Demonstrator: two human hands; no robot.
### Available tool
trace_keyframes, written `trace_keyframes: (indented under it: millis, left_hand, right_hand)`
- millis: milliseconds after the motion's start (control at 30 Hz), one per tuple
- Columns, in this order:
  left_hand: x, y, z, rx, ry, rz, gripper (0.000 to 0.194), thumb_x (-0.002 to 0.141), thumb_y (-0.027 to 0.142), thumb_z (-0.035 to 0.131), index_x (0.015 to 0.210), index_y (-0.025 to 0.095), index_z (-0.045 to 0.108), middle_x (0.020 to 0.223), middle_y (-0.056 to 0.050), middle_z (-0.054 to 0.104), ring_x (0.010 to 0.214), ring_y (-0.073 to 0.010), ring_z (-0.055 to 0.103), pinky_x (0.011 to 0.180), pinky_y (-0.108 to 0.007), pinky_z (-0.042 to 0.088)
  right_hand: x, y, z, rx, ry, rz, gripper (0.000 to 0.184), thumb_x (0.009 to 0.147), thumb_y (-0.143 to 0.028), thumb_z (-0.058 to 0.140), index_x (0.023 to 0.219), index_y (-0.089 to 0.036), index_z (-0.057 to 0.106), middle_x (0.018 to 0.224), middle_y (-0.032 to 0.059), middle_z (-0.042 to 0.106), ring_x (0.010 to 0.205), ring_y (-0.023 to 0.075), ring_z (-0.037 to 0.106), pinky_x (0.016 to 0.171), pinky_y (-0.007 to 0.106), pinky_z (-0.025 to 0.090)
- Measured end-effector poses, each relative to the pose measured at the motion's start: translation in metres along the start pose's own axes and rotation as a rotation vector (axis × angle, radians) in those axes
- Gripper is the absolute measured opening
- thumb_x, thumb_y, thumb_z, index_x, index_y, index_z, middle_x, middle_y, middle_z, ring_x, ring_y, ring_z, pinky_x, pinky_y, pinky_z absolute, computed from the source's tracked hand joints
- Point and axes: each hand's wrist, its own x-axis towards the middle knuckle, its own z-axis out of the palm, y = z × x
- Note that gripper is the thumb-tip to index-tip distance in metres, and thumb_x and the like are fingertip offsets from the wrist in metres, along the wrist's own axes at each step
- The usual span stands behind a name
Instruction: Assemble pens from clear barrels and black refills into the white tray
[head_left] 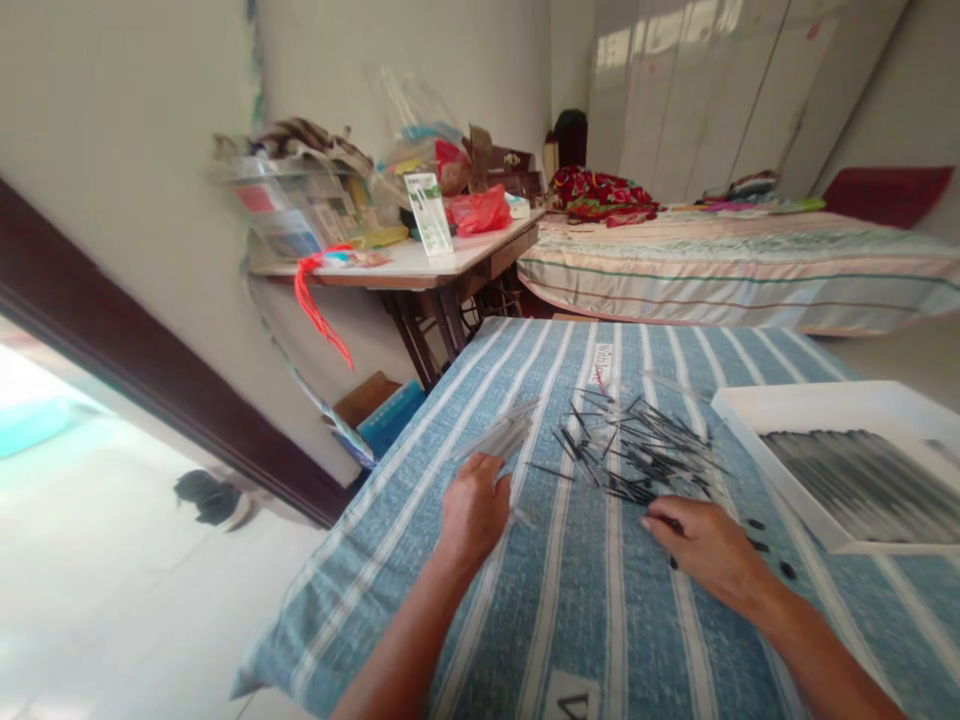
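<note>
My left hand (476,510) is closed at the near end of a bundle of clear pen barrels (499,432), with a clear end poking out beside the thumb. My right hand (701,548) pinches a small black piece, apparently a pen cap, at the near edge of the pile. That loose pile of thin black pen refills (652,445) spreads across the striped cloth, mixed with clear parts. Several black pen caps (787,570) lie right of my right hand. A white tray (832,400) at the right holds a row of pens (862,485) side by side.
Blue striped cloth (570,600) covers the table. Behind it at the left, a side table (450,262) carries a plastic bin (307,205), bags and a small card. A bed (712,260) stands at the back. Dark shoes (210,497) are on the floor at left.
</note>
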Motion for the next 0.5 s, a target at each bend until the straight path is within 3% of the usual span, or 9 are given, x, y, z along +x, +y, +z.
trace_keyframes:
  millis: [167, 333, 500]
  left_hand:
    - [0.032, -0.002, 0.001, 0.312, -0.133, -0.079, 0.026, 0.084, 0.019, 0.038, 0.094, 0.016, 0.062, 0.097, -0.009, 0.06, 0.097, -0.0215, 0.056, 0.079, -0.029, 0.044]
    - [0.047, 0.006, 0.018, 0.355, -0.154, -0.034, 0.026, 0.082, 0.014, 0.039, 0.091, 0.014, 0.063, 0.099, -0.013, 0.06, 0.098, -0.025, 0.055, 0.078, -0.033, 0.045]
    - [0.054, 0.009, 0.036, 0.399, -0.188, -0.044, 0.033, 0.078, 0.006, 0.034, 0.085, 0.011, 0.066, 0.098, -0.017, 0.061, 0.094, -0.0277, 0.058, 0.071, -0.034, 0.047]
  right_hand:
    - [0.01, -0.01, 0.019, 0.028, 0.086, -0.062, 0.026, 0.085, -0.03, 0.042, 0.067, -0.021, 0.058, 0.062, 0.0007, 0.059, 0.059, 0.0163, 0.058, 0.057, 0.027, 0.041]
    - [0.008, -0.002, 0.033, 0.021, 0.186, -0.099, 0.027, 0.087, -0.028, 0.039, 0.072, -0.022, 0.061, 0.066, 0.0029, 0.062, 0.062, 0.0172, 0.06, 0.06, 0.028, 0.045]
    - [0.007, 0.017, 0.026, 0.014, 0.333, -0.022, 0.025, 0.087, -0.03, 0.04, 0.082, -0.021, 0.063, 0.077, 0.0051, 0.068, 0.069, 0.0179, 0.064, 0.066, 0.028, 0.047]
